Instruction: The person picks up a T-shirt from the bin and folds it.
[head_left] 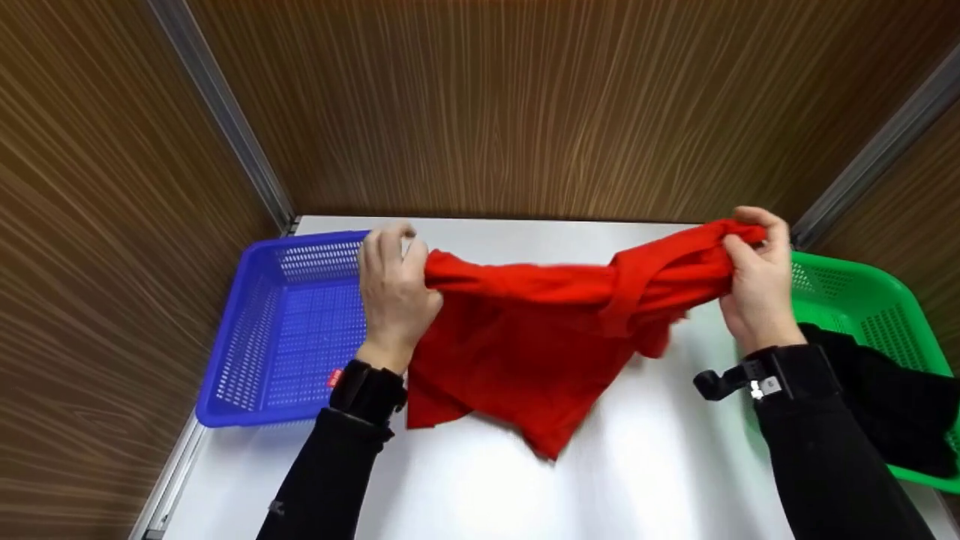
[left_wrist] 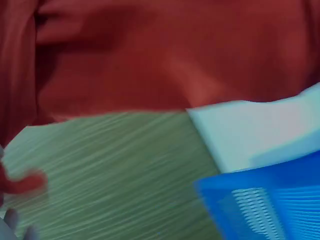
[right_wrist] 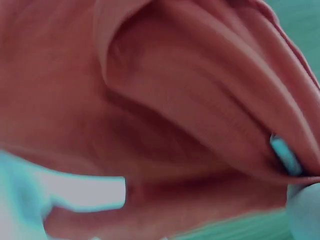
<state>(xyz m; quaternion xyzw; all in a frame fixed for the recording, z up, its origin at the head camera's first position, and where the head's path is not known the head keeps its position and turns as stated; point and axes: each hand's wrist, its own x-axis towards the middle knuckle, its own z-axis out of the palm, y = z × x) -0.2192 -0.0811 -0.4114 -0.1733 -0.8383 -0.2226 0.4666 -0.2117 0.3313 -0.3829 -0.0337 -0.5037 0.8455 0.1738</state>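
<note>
A red shirt [head_left: 517,352] hangs stretched between both hands above the white table, its upper edge pulled into a long roll and its lower corners drooping. At its left end, my left hand [head_left: 394,289] grips the cloth with curled fingers. My right hand [head_left: 761,289] pinches the other end between thumb and fingers, held slightly higher. Folds of the red shirt [left_wrist: 165,55] fill the top of the left wrist view. In the right wrist view the fabric [right_wrist: 165,110] gathers toward the fingertips at the right edge.
A blue basket [head_left: 232,330] with a small red label [head_left: 335,377] stands at the left. On the right, a green basket [head_left: 915,315] holds black cloth [head_left: 885,397]. Wood-grain panels [head_left: 487,112] wall in the white table [head_left: 480,495] at the back and sides.
</note>
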